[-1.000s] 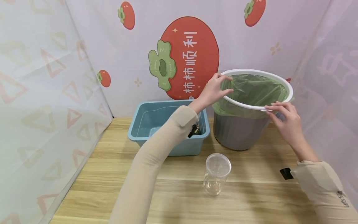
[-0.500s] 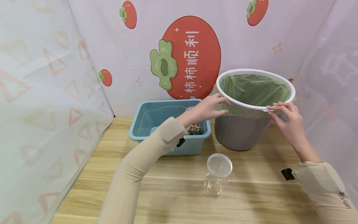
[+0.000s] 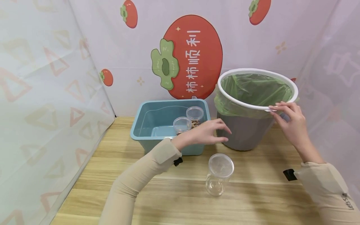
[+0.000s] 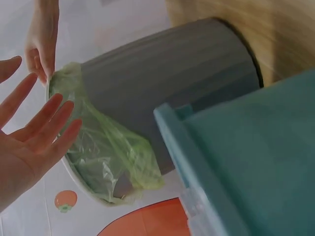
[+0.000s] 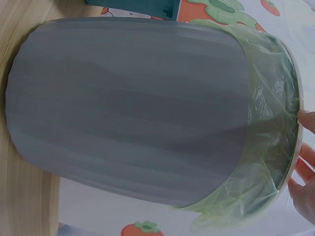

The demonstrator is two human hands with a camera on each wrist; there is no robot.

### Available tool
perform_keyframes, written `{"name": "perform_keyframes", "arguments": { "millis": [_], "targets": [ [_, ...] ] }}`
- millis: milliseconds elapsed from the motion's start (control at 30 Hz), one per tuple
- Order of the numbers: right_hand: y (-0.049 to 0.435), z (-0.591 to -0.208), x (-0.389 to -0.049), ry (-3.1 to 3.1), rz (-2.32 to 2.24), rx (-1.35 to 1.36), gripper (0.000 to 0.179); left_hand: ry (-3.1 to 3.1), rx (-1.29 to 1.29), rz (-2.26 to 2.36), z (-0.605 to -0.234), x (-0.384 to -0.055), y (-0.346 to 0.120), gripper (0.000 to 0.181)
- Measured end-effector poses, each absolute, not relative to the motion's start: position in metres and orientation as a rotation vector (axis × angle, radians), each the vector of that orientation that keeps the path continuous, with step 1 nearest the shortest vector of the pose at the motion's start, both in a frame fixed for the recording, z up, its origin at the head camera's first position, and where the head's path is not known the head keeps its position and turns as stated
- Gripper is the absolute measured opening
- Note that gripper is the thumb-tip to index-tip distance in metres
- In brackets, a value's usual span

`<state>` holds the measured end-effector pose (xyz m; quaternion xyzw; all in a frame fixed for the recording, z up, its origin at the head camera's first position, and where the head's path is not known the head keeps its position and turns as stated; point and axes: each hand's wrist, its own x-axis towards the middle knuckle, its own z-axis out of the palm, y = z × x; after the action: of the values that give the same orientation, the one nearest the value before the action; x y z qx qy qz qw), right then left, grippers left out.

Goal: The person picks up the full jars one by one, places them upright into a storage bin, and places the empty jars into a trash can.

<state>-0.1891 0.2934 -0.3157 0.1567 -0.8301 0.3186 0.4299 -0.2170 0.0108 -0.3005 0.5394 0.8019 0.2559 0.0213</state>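
A grey trash can (image 3: pixel 242 134) stands at the back right, lined with a green plastic bag (image 3: pixel 256 90). Its white rim (image 3: pixel 244 104) sits over the bag, whose edge hangs down outside. My right hand (image 3: pixel 292 122) pinches the front right of the rim between thumb and fingers; the right wrist view shows the fingertips (image 5: pixel 305 120) on it. My left hand (image 3: pixel 209 132) hovers with fingers spread and nothing in it, left of the can and before the blue bin's right side. A clear lidded jar (image 3: pixel 220 167) stands upright on the table in front.
The blue bin (image 3: pixel 149 137) stands left of the can. Inside it are two lidded jars, one (image 3: pixel 194 113) with nuts showing, the other (image 3: pixel 182 124) partly behind my left wrist. Printed cloth walls (image 3: pixel 126 93) enclose the wooden table (image 3: pixel 180 193) at the back and sides.
My left hand has come away from the rim, moving down and left to in front of the blue bin. The jars in the bin have come into sight. My right hand stays on the rim.
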Motion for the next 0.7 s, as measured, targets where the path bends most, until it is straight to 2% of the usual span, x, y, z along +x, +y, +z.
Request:
{"name": "perform_keyframes", "arguments": {
  "millis": [700],
  "targets": [
    [0.294, -0.319, -0.192, -2.055, 0.791, 0.391, 0.027, 2.411, 1.652, 0.856, -0.349, -0.176, -0.007, 0.031]
  ]
}}
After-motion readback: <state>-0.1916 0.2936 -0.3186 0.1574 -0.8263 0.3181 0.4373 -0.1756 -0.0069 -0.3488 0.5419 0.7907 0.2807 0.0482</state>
